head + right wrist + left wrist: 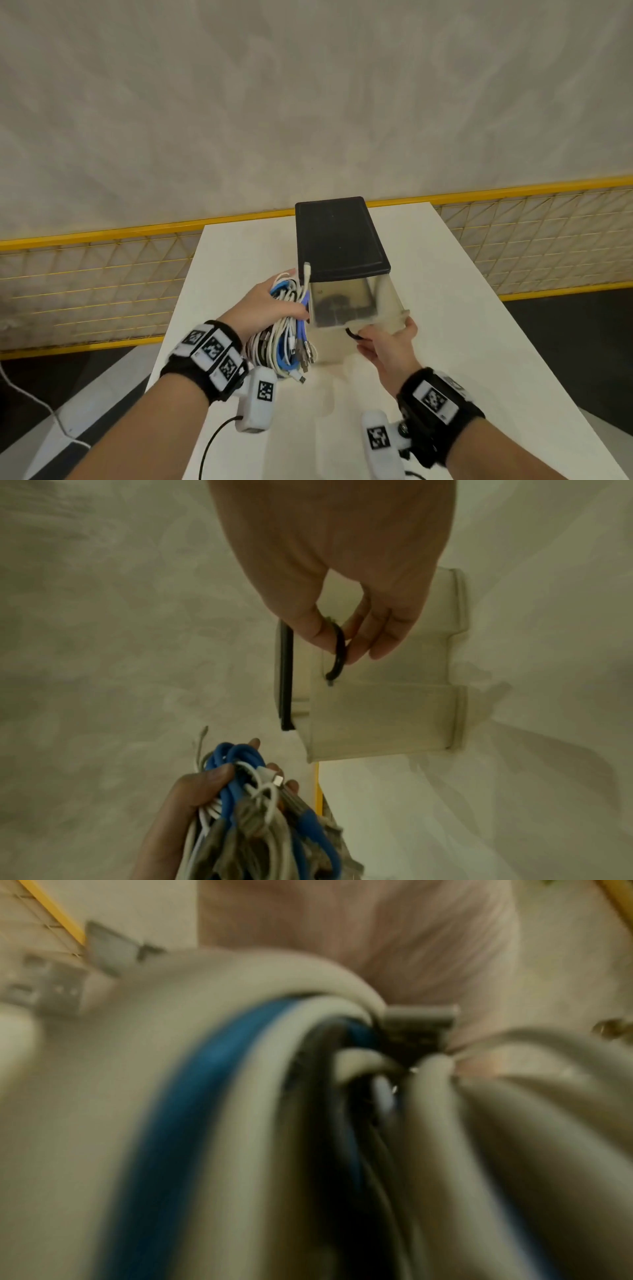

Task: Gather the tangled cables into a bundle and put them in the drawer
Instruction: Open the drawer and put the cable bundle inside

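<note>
My left hand [270, 308] grips a bundle of white, blue and dark cables [286, 337], held just left of the drawer unit; plugs hang below. The same cable bundle [212, 1110] fills the blurred left wrist view and shows at the bottom of the right wrist view [260, 804]. The translucent drawer [346, 305] is pulled out from under a black-topped unit [339, 236] on the white table [479, 342]. My right hand [387, 342] pinches the drawer's black ring handle [339, 650] between thumb and fingers [373, 631]. Dark shapes show through the drawer's wall.
A yellow mesh fence [102, 284] runs behind the table, with a pale draped wall above. A white cable [34, 401] lies on the dark floor at the left. Wrist cameras hang under both forearms.
</note>
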Available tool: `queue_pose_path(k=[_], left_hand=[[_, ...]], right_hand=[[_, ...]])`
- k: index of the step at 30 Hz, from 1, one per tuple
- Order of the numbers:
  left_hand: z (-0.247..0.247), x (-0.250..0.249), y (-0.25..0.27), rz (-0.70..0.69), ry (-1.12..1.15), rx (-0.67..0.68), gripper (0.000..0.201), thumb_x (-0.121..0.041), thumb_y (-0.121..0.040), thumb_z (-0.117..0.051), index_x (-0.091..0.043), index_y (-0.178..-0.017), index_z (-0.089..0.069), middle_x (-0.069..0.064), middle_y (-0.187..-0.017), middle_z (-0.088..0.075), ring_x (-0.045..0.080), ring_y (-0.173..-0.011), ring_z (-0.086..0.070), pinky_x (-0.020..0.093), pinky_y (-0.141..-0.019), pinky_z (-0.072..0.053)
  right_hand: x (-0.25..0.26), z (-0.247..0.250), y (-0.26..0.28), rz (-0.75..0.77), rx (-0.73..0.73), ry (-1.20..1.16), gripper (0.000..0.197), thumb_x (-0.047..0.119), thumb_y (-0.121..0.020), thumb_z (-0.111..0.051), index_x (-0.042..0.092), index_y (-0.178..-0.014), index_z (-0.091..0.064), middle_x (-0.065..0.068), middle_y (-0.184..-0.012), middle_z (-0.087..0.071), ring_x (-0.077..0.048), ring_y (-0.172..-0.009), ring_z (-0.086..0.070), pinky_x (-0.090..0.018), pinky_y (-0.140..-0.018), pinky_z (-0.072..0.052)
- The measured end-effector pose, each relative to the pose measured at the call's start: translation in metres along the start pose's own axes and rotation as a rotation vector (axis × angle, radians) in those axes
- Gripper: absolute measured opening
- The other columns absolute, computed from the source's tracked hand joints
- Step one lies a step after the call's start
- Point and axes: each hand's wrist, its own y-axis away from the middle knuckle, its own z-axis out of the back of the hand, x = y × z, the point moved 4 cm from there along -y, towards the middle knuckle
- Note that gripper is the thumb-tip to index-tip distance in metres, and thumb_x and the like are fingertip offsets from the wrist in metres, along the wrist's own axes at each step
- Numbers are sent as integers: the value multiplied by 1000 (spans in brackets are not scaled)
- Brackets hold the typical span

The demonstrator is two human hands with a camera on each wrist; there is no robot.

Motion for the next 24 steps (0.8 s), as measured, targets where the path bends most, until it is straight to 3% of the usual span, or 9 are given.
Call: queue_pose_path(k=[2,5,8,11,14,18,20,22,24], left_hand=[[11,-1,13,-8,93,-55,69,-12,-79,-78,-40,-134,-47,3,-102,-72,16,-81,-75,27,-68,-57],[25,-6,26,-25,213,-136,59,-15,-77,-80,-35,-127,-54,12,-101,-73,25,-83,-75,35,-72,-59],[28,-20,31,-82,374,-230,50,-13,-77,-79,-27,-122,-61,13,-101,-74,27,-85,-75,39,-77,-59],[13,-42,29,-143,495,-324,40,-14,-77,-81,-20,-112,-62,11,-99,-75,23,-85,-76,39,-80,-60],[-18,-59,21,-181,528,-373,40,-16,-76,-83,-22,-109,-61,7,-100,-74,20,-87,-75,37,-81,-61],[-67,-71,-3,-253,327,-309,47,-23,-72,-84,-23,-110,-57,-2,-99,-70,13,-86,-72,35,-84,-60],[-91,-68,-17,-242,41,-223,46,-27,-73,-82,-27,-107,-51,-13,-95,-62,4,-84,-63,23,-78,-51],[-110,-56,-34,-152,-214,-147,45,-29,-73,-80,-22,-108,-52,-9,-95,-62,11,-86,-61,24,-71,-46],[-120,-48,-49,-7,-305,-89,50,-30,-71,-80,-14,-111,-55,1,-98,-64,18,-87,-62,27,-70,-47]], right_hand=[[-3,13,15,-32,-8,85,91,-5,-78,-66,31,-143,-12,-20,-123,-54,-28,-94,-58,-31,-74,-48],[9,28,31,-93,-140,258,88,19,-75,-71,31,-145,-20,-12,-142,-31,-32,-120,-41,-41,-94,-38],[38,25,22,74,-215,432,69,30,-80,-68,25,-142,-38,-9,-144,-24,-33,-128,-36,-44,-101,-38],[54,11,11,278,-55,664,60,4,-84,-56,13,-142,-41,-12,-141,-39,-32,-125,-47,-37,-103,-41],[46,20,8,324,13,838,66,-11,-81,-42,10,-143,-38,-11,-138,-52,-30,-126,-50,-37,-106,-40],[35,39,15,335,18,857,71,-11,-79,-41,16,-144,-37,-8,-137,-55,-27,-122,-54,-36,-104,-42],[34,44,20,360,40,882,73,-11,-80,-40,19,-146,-33,-7,-137,-54,-28,-119,-55,-33,-97,-43],[36,44,25,389,83,873,80,-11,-80,-40,27,-149,-24,-5,-140,-52,-29,-115,-57,-32,-90,-44],[39,43,28,440,119,894,87,-11,-79,-40,34,-150,-17,-2,-146,-44,-27,-119,-55,-31,-89,-45]])
